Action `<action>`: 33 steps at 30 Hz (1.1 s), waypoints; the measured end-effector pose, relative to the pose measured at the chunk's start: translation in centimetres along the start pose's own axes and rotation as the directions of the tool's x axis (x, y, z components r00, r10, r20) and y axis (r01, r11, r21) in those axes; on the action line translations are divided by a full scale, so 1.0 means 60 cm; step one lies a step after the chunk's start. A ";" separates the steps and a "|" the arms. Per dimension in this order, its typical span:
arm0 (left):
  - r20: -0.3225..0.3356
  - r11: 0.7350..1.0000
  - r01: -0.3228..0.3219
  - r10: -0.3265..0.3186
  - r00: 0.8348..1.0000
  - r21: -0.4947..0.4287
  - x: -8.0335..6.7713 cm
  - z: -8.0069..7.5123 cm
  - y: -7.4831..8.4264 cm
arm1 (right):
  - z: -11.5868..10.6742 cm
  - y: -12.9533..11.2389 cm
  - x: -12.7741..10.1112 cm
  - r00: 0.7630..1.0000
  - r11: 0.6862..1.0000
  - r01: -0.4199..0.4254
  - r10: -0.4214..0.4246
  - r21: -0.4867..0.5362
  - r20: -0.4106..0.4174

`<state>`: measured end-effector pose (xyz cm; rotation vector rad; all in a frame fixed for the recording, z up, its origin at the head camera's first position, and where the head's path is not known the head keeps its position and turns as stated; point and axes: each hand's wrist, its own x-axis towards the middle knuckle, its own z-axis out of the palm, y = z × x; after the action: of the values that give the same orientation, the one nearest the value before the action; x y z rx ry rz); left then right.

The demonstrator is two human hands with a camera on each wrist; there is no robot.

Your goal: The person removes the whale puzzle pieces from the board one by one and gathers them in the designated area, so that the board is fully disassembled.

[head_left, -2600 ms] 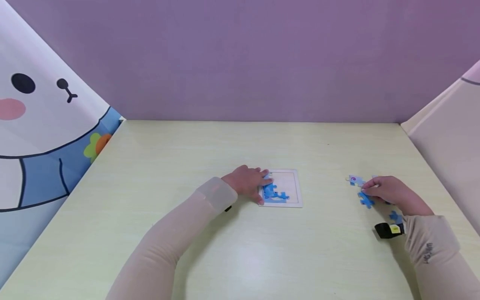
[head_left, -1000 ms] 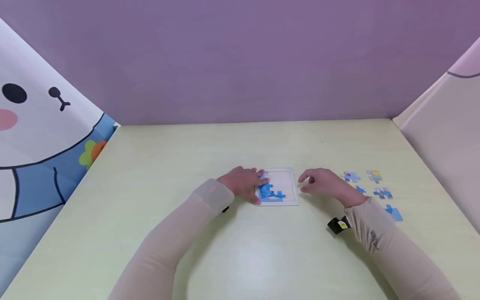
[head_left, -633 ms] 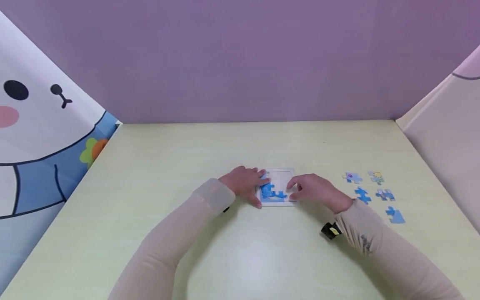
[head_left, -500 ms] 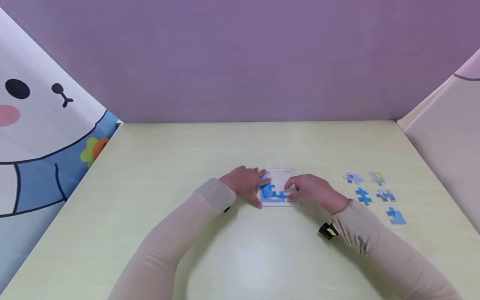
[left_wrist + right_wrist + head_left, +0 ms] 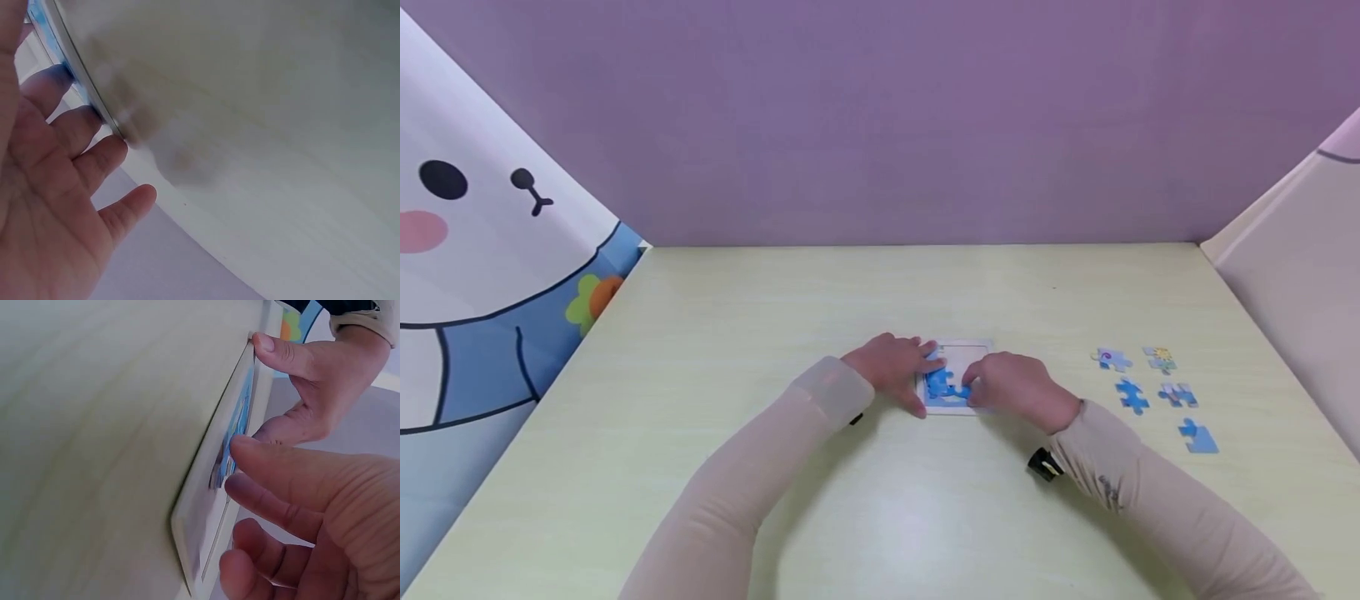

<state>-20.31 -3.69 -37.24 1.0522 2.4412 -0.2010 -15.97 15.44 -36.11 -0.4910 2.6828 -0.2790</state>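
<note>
A small square puzzle tray [image 5: 955, 411] with a white rim lies mid-table, with blue jigsaw pieces [image 5: 938, 383] fitted along its left and lower parts. My left hand [image 5: 891, 364] rests over the tray's left edge, fingers spread and thumb at the near corner; in the left wrist view its fingertips [image 5: 112, 150] lie along the rim. At the tray's lower right is my right hand [image 5: 1017, 385]. The right wrist view has its thumb and index finger pinching a puzzle piece [image 5: 216, 475] low over the tray, partly hidden by the fingertips, other fingers curled.
Several loose pieces lie on the table to the right: a swirl piece [image 5: 1111, 359], a sun piece [image 5: 1161, 359], a blue piece [image 5: 1131, 396], a striped-looking piece [image 5: 1177, 394] and a light-blue corner piece [image 5: 1198, 437]. A purple wall [image 5: 925, 125] stands behind the table.
My right hand has moved left from the loose pieces to the tray and inward over its lower right part. My left hand has stayed on the tray's left edge.
</note>
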 end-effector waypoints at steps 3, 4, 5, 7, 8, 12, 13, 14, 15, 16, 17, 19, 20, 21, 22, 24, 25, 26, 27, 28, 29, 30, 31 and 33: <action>0.001 1.000 0.004 -0.004 1.000 0.006 0.001 0.000 0.002 | 0.001 -0.001 0.000 1.000 1.000 0.005 -0.005 -0.009 -0.002; 0.001 1.000 0.005 -0.005 1.000 0.009 0.001 0.000 0.003 | 0.001 -0.002 0.000 1.000 1.000 0.005 -0.005 -0.009 -0.002; 0.002 1.000 0.006 -0.006 1.000 0.013 0.000 -0.001 0.003 | 0.000 -0.003 0.000 1.000 1.000 0.007 -0.007 -0.008 -0.003; -0.004 1.000 0.007 -0.007 1.000 0.023 -0.001 -0.002 0.003 | 0.000 -0.004 0.000 1.000 1.000 0.012 -0.012 -0.005 -0.006; -0.008 1.000 0.007 -0.007 1.000 0.026 -0.001 -0.002 0.003 | 0.000 -0.004 0.001 1.000 1.000 0.014 -0.014 -0.006 -0.008; -0.026 1.000 0.005 -0.004 1.000 0.012 -0.002 0.000 0.000 | 0.001 -0.004 0.004 0.999 0.999 0.033 -0.033 0.010 -0.011; -0.029 1.000 0.002 -0.002 1.000 0.002 -0.002 0.001 -0.001 | 0.002 -0.004 0.005 0.999 0.999 0.036 -0.036 0.019 -0.011; -0.035 1.000 0.001 -0.001 0.999 -0.010 -0.002 0.002 -0.002 | 0.002 -0.003 0.006 0.999 0.999 0.039 -0.038 0.029 -0.011; -0.039 1.000 -0.002 0.001 0.999 -0.021 -0.002 0.003 -0.002 | 0.003 -0.002 0.007 0.999 0.998 0.043 -0.043 0.044 -0.011; -0.044 1.000 -0.005 0.003 0.999 -0.030 -0.002 0.005 -0.003 | 0.003 -0.001 0.008 0.999 0.997 0.044 -0.043 0.058 -0.009; -0.048 0.999 -0.008 0.006 0.999 -0.040 -0.001 0.006 -0.004 | 0.003 0.000 0.009 0.999 0.997 0.043 -0.043 0.071 -0.006; -0.055 0.999 -0.015 0.012 0.998 -0.050 0.000 0.007 -0.005 | 0.003 0.002 0.012 0.999 0.995 0.036 -0.036 0.091 0.002; -0.058 0.998 -0.017 0.014 0.998 -0.053 0.000 0.007 -0.005 | 0.003 0.004 0.013 0.999 0.994 0.034 -0.035 0.100 0.007; -0.057 0.999 -0.018 0.015 0.998 -0.051 0.001 0.008 -0.005 | 0.003 0.005 0.014 0.999 0.994 0.037 -0.039 0.105 0.012; -0.057 0.999 -0.018 0.016 0.998 -0.048 0.002 0.008 -0.005 | 0.003 0.006 0.015 0.999 0.994 0.036 -0.038 0.107 0.017; -0.052 0.999 -0.017 0.015 0.999 -0.039 0.002 0.008 -0.005 | 0.003 0.008 0.017 0.999 0.993 0.035 -0.038 0.110 0.026; -0.050 0.999 -0.017 0.015 0.999 -0.032 0.003 0.008 -0.004 | 0.003 0.009 0.018 0.999 0.993 0.036 -0.039 0.111 0.030; -0.046 1.000 -0.016 0.015 0.999 -0.024 0.003 0.008 -0.004 | 0.003 0.010 0.018 0.999 0.993 0.034 -0.038 0.112 0.034; -0.042 1.000 -0.016 0.015 0.999 -0.020 0.004 0.008 -0.003 | 0.002 0.010 0.019 0.999 0.993 0.032 -0.037 0.114 0.038; -0.039 1.000 -0.015 0.014 0.999 -0.017 0.004 0.008 -0.003 | 0.002 0.011 0.019 0.999 0.993 0.025 -0.030 0.118 0.041; -0.037 1.000 -0.015 0.015 0.999 -0.012 0.004 0.008 -0.003 | 0.002 0.011 0.019 0.999 0.992 0.022 -0.028 0.125 0.042; -0.036 1.000 -0.016 0.016 0.999 -0.006 0.004 0.008 -0.002 | 0.001 0.011 0.018 0.999 0.991 0.020 -0.026 0.134 0.044; -0.036 1.000 -0.014 0.014 0.999 0.000 0.004 0.007 -0.002 | 0.001 0.011 0.018 0.999 0.990 0.020 -0.027 0.141 0.043; -0.035 1.000 -0.011 0.011 0.999 0.011 0.004 0.006 -0.002 | 0.000 0.010 0.016 0.999 0.987 0.022 -0.029 0.157 0.039</action>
<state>-20.43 -3.72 -37.70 1.0816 2.4673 -0.1936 -17.00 15.64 -36.59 -0.4776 2.5906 -0.4775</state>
